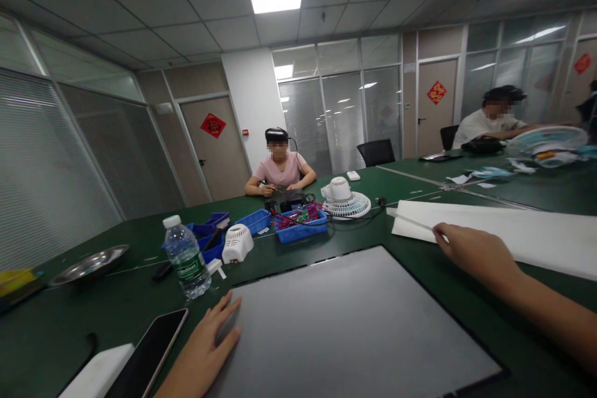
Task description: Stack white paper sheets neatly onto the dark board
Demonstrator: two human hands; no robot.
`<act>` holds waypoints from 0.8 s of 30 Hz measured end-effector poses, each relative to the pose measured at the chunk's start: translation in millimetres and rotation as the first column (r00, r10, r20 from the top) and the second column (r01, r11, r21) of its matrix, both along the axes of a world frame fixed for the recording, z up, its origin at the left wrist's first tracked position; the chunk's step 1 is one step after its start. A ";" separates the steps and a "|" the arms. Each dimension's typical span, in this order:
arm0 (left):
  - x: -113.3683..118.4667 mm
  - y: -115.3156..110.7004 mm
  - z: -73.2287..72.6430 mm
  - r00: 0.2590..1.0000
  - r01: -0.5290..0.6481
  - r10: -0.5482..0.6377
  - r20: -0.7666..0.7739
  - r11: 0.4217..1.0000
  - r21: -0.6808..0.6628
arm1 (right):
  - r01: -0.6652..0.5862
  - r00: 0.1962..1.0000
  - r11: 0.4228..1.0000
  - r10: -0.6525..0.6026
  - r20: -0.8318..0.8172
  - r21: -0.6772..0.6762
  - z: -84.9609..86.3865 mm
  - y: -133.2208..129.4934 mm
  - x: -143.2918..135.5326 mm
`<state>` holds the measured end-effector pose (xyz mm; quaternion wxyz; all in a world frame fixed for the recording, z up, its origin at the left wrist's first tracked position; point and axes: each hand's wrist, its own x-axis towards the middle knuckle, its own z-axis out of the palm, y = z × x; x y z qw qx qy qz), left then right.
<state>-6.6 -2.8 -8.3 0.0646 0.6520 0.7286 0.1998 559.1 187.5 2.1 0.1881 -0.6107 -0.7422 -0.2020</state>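
Observation:
A large grey flat panel (359, 323) with dark edges lies on the green table in front of me. My left hand (212, 339) rests at the panel's left edge, its fingers spread and holding nothing. Off to the right, my right hand (476, 255) is closed, with thumb and fingertips pinching a thin whitish strip (410, 219). That strip lies over the left end of a long white sheet (494, 230). The palm side of my right hand is hidden.
Left of the panel are a water bottle (188, 258), a phone (149, 354) and a metal dish (91, 263). Beyond it stand a white housing (237, 244), a blue tray of wires (302, 231) and a fan part (346, 202). Two people sit across the table.

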 end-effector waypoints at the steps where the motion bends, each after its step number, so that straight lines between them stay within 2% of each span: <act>1: 0.0 -1.0 0.4 1.000 -0.014 0.013 -0.006 1.000 -0.009 | -0.018 1.000 1.000 0.018 0.005 0.018 5.0 -9.1 -10.6; 2: -0.3 -1.7 0.6 0.999 -0.030 0.029 -0.014 0.999 -0.019 | -0.071 0.997 0.997 0.070 0.009 0.025 9.6 -19.2 -22.7; 4: -1.5 -2.3 0.1 0.998 -0.055 0.054 -0.028 0.998 -0.028 | -0.257 0.966 0.967 0.256 -0.036 -0.004 16.7 -41.5 -49.8; 6: -3.4 -1.9 -1.6 0.998 -0.053 0.052 -0.041 0.998 -0.016 | -0.459 0.881 0.887 0.447 -0.158 -0.053 19.7 -63.3 -76.8; 8: -5.6 -1.1 -4.0 0.998 -0.027 0.026 -0.048 1.000 0.000 | -0.567 0.806 0.821 0.536 -0.249 -0.065 17.8 -80.2 -99.5; 11: -7.6 -0.3 -7.3 0.999 -0.009 0.009 -0.042 1.000 0.002 | -0.563 0.820 0.825 0.549 -0.165 -0.054 9.3 -94.5 -122.4; 13: -8.4 0.0 -8.6 0.999 -0.014 0.013 -0.034 1.000 -0.003 | -0.575 0.818 0.811 0.569 -0.080 -0.107 4.7 -100.5 -131.5; 15: -9.3 0.4 -9.6 1.000 -0.014 0.014 -0.028 1.000 -0.002 | -0.625 0.775 0.754 0.630 -0.044 -0.204 4.0 -107.1 -137.6; 17: -10.6 1.0 -10.5 1.000 -0.010 0.010 -0.023 1.000 0.004 | -0.694 0.700 0.663 0.712 -0.051 -0.280 6.2 -114.6 -141.6; 19: -12.0 1.6 -11.5 1.000 -0.010 0.010 -0.023 1.000 0.011 | -0.742 0.645 0.605 0.762 -0.062 -0.289 9.4 -121.9 -144.4; 22: -13.7 2.4 -12.7 0.999 -0.006 0.006 -0.045 1.000 0.012 | -0.759 0.632 0.602 0.773 -0.059 -0.248 17.2 -132.2 -149.6; 24: -14.5 2.8 -13.3 0.998 -0.001 0.002 -0.064 1.000 0.016 | -0.751 0.637 0.598 0.768 -0.068 -0.280 27.4 -140.3 -155.3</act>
